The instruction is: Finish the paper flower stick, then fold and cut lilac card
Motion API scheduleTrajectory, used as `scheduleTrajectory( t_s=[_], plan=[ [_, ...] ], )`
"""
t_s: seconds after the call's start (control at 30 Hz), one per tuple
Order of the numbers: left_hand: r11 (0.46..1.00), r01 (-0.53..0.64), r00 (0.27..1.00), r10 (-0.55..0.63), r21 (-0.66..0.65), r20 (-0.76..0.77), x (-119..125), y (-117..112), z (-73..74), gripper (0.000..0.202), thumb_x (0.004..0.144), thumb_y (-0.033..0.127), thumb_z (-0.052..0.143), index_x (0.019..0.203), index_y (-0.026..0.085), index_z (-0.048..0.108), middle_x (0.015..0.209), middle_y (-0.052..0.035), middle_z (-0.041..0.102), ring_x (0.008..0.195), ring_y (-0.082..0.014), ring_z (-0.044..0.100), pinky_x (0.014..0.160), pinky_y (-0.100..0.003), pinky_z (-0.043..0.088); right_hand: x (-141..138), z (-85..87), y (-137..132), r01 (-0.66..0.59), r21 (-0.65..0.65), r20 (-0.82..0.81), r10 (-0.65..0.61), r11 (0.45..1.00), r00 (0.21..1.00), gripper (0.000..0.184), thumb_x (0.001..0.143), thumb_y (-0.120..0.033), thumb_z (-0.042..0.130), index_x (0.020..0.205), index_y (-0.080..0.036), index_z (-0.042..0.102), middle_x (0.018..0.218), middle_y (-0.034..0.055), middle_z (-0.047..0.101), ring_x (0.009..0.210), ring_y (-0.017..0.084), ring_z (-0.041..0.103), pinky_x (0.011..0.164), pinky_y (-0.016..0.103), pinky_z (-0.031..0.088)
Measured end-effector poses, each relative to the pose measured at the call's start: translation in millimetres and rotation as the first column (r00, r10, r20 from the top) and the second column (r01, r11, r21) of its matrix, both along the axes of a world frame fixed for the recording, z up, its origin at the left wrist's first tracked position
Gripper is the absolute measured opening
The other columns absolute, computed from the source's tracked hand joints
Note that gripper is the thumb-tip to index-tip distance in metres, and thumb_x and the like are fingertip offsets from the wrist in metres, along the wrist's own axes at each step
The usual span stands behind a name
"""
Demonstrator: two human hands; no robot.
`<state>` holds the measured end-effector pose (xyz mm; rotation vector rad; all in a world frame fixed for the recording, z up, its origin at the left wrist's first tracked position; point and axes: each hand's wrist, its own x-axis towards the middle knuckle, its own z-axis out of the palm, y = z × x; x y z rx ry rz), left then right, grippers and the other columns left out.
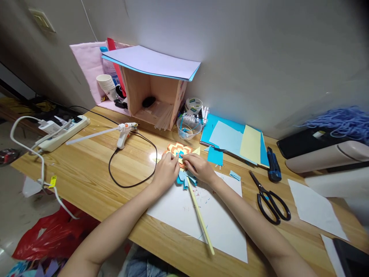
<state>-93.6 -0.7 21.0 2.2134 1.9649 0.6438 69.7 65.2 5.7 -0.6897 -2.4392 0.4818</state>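
An orange and yellow layered paper flower [180,148] lies on the table with a small blue paper piece [181,154] at its centre. My left hand [167,169] is closed, its thumb and index fingertip at the blue piece. From the other side, my right hand [200,167] pinches toward the same piece with curled fingers. Under my hands sits blue cut paper [184,180] with fringed ends, partly hidden. A pale yellow paper stick [200,217] runs from there toward me across a white sheet [227,227].
A glue gun [124,134] with its looping black cord stands left, near a power strip [65,132]. Black scissors [268,198] and a utility knife [273,164] lie right. Behind are a cardboard box [155,88], a clear bowl [189,129] and coloured paper sheets [250,144].
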Motion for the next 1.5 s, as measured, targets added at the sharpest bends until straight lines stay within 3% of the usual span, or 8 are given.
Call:
scheduleTrajectory(
  t_s=[0.47,0.67,0.8,0.93,1.27,1.5],
  plan=[
    [0.999,0.022,0.99,-0.026,-0.03,-0.137,3,0,0.3,0.021,0.088,0.021,0.037,0.095,0.016,0.056,0.088,-0.0092,0.052,0.089,-0.0218,0.047,0.072,-0.031,0.041,-3,-0.3,-2,-0.011,0.036,0.039,0.01,0.999,0.999,0.021,0.089,-0.017,0.039,0.099,-0.019,0.057,0.096,0.0098,0.065,0.1,0.022,0.055,0.084,0.038,0.048],
    [1.0,0.012,0.992,-0.014,-0.019,-0.123,3,2,-0.2,0.021,0.088,0.02,0.037,0.095,0.017,0.057,0.087,-0.0087,0.052,0.088,-0.0215,0.048,0.072,-0.031,0.04,-6,2.3,-3,0.016,0.006,0.017,-0.017,1.0,1.0,0.021,0.088,-0.016,0.038,0.096,-0.019,0.057,0.093,0.0091,0.065,0.092,0.022,0.056,0.081,0.037,0.048],
    [1.0,0.006,0.994,-0.007,-0.013,-0.106,2,1,-0.2,0.022,0.088,0.02,0.037,0.097,0.017,0.057,0.085,-0.0078,0.052,0.086,-0.0205,0.049,0.072,-0.03,0.04,-7,-0.4,-4,0.046,-0.007,-0.029,-0.046,0.999,0.999,0.026,0.087,-0.014,0.039,0.109,-0.019,0.053,0.099,0.0099,0.063,0.093,0.021,0.055,0.081,0.037,0.048],
    [1.0,0.005,0.997,-0.005,-0.008,-0.081,2,0,0.9,0.023,0.088,0.019,0.036,0.099,0.017,0.057,0.085,-0.0079,0.052,0.085,-0.0202,0.049,0.072,-0.03,0.04,-9,-3.8,-5,0.087,-0.018,-0.017,-0.088,0.996,0.996,0.03,0.087,-0.017,0.04,0.114,-0.019,0.052,0.092,0.0097,0.062,0.092,0.022,0.055,0.079,0.037,0.049],
    [1.0,0.026,0.999,-0.027,-0.009,-0.047,2,-1,3.3,0.025,0.088,0.019,0.037,0.1,0.018,0.059,0.084,-0.0071,0.052,0.085,-0.0204,0.049,0.071,-0.03,0.04,-3,-8.7,-5,0.034,-0.011,-0.041,-0.034,0.999,0.999,0.029,0.086,-0.013,0.04,0.108,-0.021,0.056,0.098,0.0084,0.063,0.097,0.021,0.056,0.082,0.036,0.049],
    [1.0,0.008,1.0,-0.008,0.011,-0.015,0,0,5.2,0.024,0.088,0.022,0.039,0.094,0.02,0.062,0.082,-0.0061,0.053,0.085,-0.0197,0.05,0.073,-0.03,0.039,-6,-5.7,-7,0.082,-0.035,-0.027,-0.083,0.996,0.996,0.023,0.086,-0.015,0.042,0.101,-0.019,0.058,0.092,0.0096,0.063,0.093,0.022,0.056,0.08,0.036,0.048]
  ],
)
